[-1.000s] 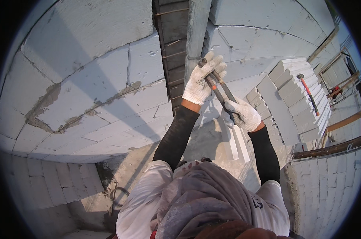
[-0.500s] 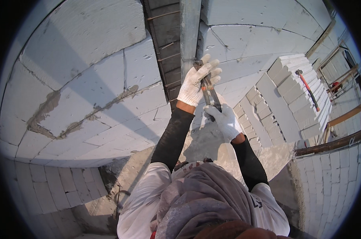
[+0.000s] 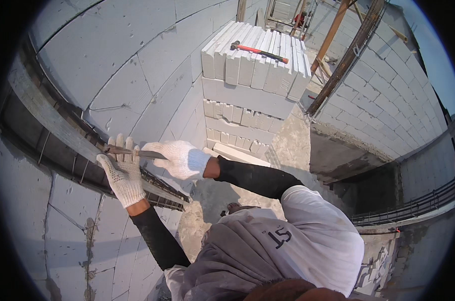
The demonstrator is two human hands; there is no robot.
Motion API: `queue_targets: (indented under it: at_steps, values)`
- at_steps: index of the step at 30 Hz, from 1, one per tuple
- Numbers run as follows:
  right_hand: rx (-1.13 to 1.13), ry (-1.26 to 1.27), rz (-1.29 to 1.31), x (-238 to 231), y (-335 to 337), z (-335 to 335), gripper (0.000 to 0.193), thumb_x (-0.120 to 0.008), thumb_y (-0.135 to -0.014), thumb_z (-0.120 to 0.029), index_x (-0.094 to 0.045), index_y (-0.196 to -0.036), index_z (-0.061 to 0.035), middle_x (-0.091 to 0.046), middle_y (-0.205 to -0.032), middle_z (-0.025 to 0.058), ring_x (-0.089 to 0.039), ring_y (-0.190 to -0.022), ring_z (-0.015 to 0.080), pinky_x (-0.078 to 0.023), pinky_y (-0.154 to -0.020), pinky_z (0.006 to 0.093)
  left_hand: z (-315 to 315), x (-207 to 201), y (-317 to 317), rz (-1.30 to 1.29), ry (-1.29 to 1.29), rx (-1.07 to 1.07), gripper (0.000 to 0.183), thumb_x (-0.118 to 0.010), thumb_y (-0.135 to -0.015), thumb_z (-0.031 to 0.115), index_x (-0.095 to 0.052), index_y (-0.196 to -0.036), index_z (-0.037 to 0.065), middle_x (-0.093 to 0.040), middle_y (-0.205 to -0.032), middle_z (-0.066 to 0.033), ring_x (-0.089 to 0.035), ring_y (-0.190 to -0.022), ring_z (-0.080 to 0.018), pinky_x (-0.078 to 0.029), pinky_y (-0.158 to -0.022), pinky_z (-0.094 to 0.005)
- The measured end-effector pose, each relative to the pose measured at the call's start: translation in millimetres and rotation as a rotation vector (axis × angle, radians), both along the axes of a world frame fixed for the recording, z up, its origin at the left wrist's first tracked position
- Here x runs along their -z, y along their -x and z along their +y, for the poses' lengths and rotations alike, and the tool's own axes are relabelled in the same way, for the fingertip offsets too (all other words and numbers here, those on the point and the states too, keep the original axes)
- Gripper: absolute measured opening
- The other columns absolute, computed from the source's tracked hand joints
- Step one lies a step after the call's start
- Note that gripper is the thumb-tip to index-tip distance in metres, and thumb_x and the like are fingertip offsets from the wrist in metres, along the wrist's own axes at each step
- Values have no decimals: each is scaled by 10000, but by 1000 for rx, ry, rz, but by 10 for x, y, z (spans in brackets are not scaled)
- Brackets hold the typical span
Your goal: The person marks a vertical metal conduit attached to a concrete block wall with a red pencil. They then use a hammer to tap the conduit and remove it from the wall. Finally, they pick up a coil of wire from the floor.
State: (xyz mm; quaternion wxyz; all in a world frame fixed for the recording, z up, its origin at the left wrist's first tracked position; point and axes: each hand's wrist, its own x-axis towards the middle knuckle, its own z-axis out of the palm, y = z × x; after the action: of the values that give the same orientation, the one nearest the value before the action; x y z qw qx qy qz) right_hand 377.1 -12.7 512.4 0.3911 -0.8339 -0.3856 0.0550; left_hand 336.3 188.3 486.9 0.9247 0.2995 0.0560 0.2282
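Lettering: dark characters on the pale shirt.
Left grip: white-gloved, fingers extended and parted; contact with the tool unclear.
Right grip: closed around the metal tool.
Tool finish: brownish head, greyish shank, lying across the left fingers.
Edges: timber board close behind the left glove.
Open room: concrete floor right of the block stack.

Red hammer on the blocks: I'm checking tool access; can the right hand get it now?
Probably not: the right hand grips a metal tool, and the hammer looks out of reach, though nothing covers it.
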Motion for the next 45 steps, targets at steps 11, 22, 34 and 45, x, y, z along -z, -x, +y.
queue_targets:
  at_steps: [11, 22, 34, 45]
  values:
    - [185, 239, -879, -930, -315, -128, 341, -698, -898, -157, -664, -1236, -180, -642, -946, 137, -707, -898, 303, -532, -730, 455, -62, -276, 53, 215, -74, -399, 512, -676, -1026, 376, -593, -1341, -19, -647, -1301, -169, -642, -1171, -284, -520, -1018, -404]
    - [-120, -171, -42, 53, -579, 155, 511, -676, -921, -192, -577, -1409, -73, -718, -960, 173, -715, -860, 271, -561, -702, 385, 474, 22, 403, 102, 30, -459, 324, -653, -1019, 294, -658, -1238, 55, -694, -1264, -105, -685, -1063, -232, -602, -834, -365]
    - [-287, -604, 1054, 103, -11, -267, 541, -650, -1032, -211, -457, -1494, -6, -679, -1120, 69, -675, -952, 124, -561, -853, 291, 228, 507, 547, 446, -450, -649, 267, -629, -1013, 301, -692, -1053, 45, -750, -1003, -70, -692, -784, -135, -493, -633, -257]
    - [-124, -493, 1051, 590, 175, -565, 524, -597, -1022, -114, -451, -1508, 17, -677, -1167, 122, -658, -970, 161, -531, -846, 318, -111, 1490, 1729, 834, -830, -1017, 248, -692, -1005, 207, -636, -883, -2, -595, -726, -19, -567, -695, -108, -485, -677, -284]
